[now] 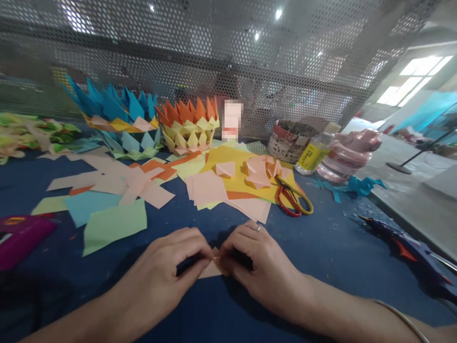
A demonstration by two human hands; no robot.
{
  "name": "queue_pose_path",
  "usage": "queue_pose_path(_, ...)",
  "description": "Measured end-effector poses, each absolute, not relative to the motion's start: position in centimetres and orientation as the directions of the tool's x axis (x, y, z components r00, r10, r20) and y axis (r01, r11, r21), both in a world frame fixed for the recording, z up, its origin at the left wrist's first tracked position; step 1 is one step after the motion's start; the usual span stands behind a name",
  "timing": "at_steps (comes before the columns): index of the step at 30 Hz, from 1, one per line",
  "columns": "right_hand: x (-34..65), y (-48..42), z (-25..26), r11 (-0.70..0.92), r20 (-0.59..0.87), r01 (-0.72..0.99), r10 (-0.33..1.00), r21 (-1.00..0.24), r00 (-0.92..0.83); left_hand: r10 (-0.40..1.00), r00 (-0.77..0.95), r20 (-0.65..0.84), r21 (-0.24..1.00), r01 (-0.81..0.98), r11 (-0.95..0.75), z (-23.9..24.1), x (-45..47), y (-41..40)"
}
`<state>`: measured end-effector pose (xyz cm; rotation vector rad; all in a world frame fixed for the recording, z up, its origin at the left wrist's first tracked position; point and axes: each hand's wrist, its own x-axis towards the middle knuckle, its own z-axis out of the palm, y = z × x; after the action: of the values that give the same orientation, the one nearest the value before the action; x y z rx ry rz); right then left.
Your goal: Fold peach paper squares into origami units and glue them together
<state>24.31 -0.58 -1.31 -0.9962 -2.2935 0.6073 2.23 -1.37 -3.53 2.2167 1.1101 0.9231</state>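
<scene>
the peach paper (210, 272) sits between both hands, equally near each; fingers hide its long axis. left hand (162, 264) pinches its left side, right hand (266, 267) its right, nothing intervening. beyond them lie pink squares (207, 188); scissors (295, 191) rest past the right.

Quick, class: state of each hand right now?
Left hand: closed, pinching small peach folded paper.
Right hand: closed on that paper's right side.

Left hand (174, 259) and right hand (259, 262) nearly meet — thumbs (193, 272) and fingers (194, 245) curled into pinches, forearms (96, 309) angling inward.
</scene>
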Motion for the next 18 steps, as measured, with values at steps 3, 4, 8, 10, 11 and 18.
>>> queue_pose_path(3,24.36,-0.47,-1.46,0.63,0.317,0.471,0.747,-0.618,-0.584,0.786,0.48,0.389,0.63,0.484,-0.607,-3.54,2.15,-1.35)
queue_pose_path(4,24.4,-0.41,-1.51,0.641,0.326,0.457,0.737,-0.617,-0.592,0.768,0.5,0.4,0.613,0.477,-0.63,-3.45,2.12,-1.31)
queue_pose_path(8,24.6,-0.12,-1.5,0.695,0.368,0.415,0.686,-0.587,-0.627,0.707,0.567,0.423,0.559,0.45,-0.696,-2.97,1.9,-1.24)
queue_pose_path(10,24.71,-0.05,-1.39,0.72,0.381,0.393,0.657,-0.572,-0.651,0.68,0.596,0.427,0.525,0.449,-0.723,-2.84,1.78,-1.33)
queue_pose_path(11,24.75,-0.04,-1.33,0.734,0.386,0.381,0.64,-0.562,-0.664,0.666,0.611,0.429,0.5,0.454,-0.738,-2.81,1.73,-1.4)
queue_pose_path(18,25.06,-0.19,-0.97,0.801,0.385,0.403,0.576,-0.443,-0.722,0.593,0.659,0.463,0.349,0.479,-0.805,-2.77,1.52,-1.9)
